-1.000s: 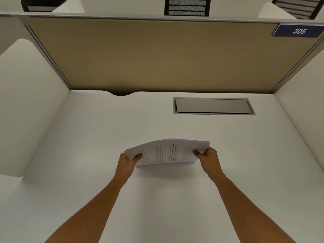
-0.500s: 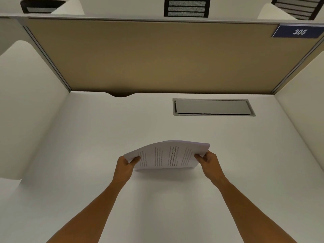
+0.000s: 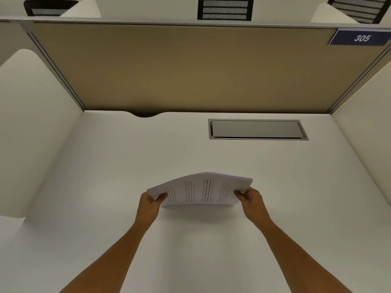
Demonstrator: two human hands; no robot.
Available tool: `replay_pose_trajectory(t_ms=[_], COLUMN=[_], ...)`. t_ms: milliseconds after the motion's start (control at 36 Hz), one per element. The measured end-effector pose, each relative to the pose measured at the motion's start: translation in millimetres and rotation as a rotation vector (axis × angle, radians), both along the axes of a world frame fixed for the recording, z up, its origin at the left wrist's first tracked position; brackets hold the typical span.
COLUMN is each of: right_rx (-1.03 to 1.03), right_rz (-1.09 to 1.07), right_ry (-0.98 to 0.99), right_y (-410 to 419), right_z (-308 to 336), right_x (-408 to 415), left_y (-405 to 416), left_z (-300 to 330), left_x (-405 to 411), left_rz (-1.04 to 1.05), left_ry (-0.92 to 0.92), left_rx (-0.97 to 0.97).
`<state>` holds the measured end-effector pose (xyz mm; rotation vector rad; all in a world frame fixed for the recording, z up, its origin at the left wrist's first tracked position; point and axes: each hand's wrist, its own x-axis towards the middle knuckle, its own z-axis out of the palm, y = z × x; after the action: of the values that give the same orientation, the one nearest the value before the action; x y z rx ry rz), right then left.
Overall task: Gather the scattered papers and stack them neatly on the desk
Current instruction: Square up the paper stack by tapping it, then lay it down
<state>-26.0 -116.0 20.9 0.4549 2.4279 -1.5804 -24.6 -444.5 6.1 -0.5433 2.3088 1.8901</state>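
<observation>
While both hands stay clamped on it, left hand [image 3: 149,205] and right hand [image 3: 251,200], the bowed white printed paper stack [image 3: 200,190] between the fingers hangs lower toward the white desk [image 3: 105,176]; set-down near.

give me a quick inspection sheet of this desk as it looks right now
surface: white desk, bare apart from the papers; closed grey cable hatch set in at the back right.
job's things: stack of papers, printed, bowed upward in the middle, lower edge at or just above the desk.
clutter: nothing seen.
grippers: left hand grips the stack's left edge; right hand grips its right edge.
cables: nothing seen; a cable notch at the desk's back edge is empty.
surroundings: tan partition behind, white side panels, blue sign 305, mesh chair backs beyond.
</observation>
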Motion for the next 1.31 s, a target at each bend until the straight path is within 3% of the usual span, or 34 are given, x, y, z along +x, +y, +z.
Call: replay_pose_trajectory(t_ms=[278, 556, 694, 1000, 1306], right_rx=[0.049, 0.141, 0.092, 0.094, 0.170], right_rz=[0.041, 0.007, 0.014, -0.015, 0.035], right_ry=[-0.065, -0.009, -0.022, 0.042, -0.103], right_y=[2, 5, 3, 4, 7], right_z=[-8, -3, -5, -1, -15], right_x=[4, 4, 10, 7, 0], left_y=[-6, -5, -5, -5, -5], left_z=[-7, 6, 1, 4, -7], left_x=[3, 1, 4, 1, -4], left_rz=[-0.065, -0.092, -0.173, -0.127, -0.175], left_ry=[-0.107, -0.065, -0.143, -0.126, -0.228], left_rx=[0.021, -0.024, -0.079, -0.110, -0.282])
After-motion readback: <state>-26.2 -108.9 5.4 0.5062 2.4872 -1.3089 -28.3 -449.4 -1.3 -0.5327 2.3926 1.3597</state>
